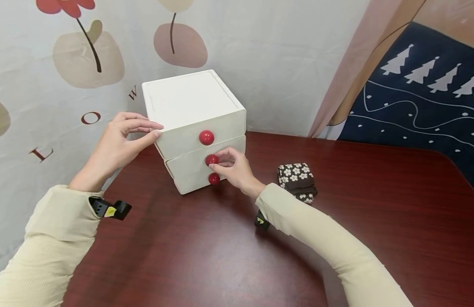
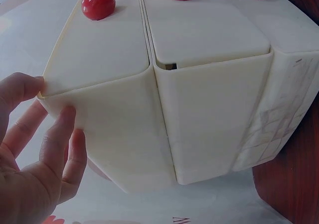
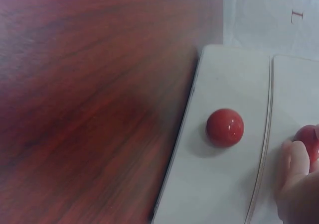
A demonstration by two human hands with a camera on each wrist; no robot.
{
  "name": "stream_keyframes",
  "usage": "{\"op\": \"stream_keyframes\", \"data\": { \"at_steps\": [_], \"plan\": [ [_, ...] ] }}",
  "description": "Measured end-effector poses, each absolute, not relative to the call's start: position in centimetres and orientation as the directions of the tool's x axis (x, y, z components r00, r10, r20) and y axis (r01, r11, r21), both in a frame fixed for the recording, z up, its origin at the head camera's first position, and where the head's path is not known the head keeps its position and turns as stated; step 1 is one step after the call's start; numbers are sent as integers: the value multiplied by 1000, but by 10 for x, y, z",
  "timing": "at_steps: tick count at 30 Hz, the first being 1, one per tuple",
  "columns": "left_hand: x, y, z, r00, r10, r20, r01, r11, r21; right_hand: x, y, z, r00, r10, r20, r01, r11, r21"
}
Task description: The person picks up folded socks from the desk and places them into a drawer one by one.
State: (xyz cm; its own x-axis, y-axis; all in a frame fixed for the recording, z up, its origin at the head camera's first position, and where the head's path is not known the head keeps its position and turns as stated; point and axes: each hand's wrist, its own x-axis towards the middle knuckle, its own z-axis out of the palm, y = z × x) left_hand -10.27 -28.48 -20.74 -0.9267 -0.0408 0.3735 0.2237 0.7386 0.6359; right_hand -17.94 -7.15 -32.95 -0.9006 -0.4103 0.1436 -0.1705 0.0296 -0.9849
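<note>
A small white drawer box with three round red knobs stands on the table. My right hand pinches the middle knob between thumb and fingers. Above it is the top knob, below it the bottom knob, both untouched. My left hand touches the box's upper left front corner with its fingertips. In the left wrist view, a small dark gap shows at the edge of the middle drawer front. The right wrist view catches only part of the right hand, at its right edge.
To the right of the box lies a folded dark brown cloth item with white flowers. The dark red wooden table runs back to a printed curtain. A navy cloth with white trees hangs at the right.
</note>
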Motion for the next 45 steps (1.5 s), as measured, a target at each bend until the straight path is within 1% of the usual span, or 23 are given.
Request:
{"op": "stream_keyframes", "data": {
  "at_steps": [9, 15, 20, 22, 24, 28, 31, 36, 40, 45],
  "plan": [
    [-105, -285, -206, -922, -32, 386, 235, 747, 622, -184, -72, -328, -890, -434, 137, -163, 23, -986],
    [-103, -285, -207, -928, -42, 371, 219, 744, 632, -187, -67, -328, -853, -494, 165, -216, 48, -975],
    [-104, -284, -207, -927, -45, 372, 219, 742, 634, -194, -62, -334, -811, -546, 212, -250, -5, -968],
    [-104, -284, -207, -925, -43, 377, 223, 743, 631, -197, -59, -338, -798, -565, 211, -245, -17, -969],
    [-105, -285, -207, -925, -46, 378, 221, 743, 632, -200, -57, -343, -789, -583, 194, -241, 4, -971],
    [-105, -285, -207, -922, -41, 385, 229, 743, 629, -202, -55, -354, -790, -603, 110, -213, 101, -972],
    [-106, -285, -207, -920, -38, 389, 234, 743, 627, -200, -58, -361, -786, -614, 77, -210, 147, -967],
    [-106, -284, -206, -918, -33, 394, 242, 741, 626, -193, -66, -365, -809, -583, 77, -238, 204, -950],
    [-105, -285, -206, -919, -35, 392, 240, 741, 627, -190, -71, -367, -831, -548, 96, -250, 215, -944],
    [-105, -285, -207, -923, -35, 383, 232, 743, 628, -189, -71, -369, -846, -527, 80, -227, 222, -948]
  ]
}}
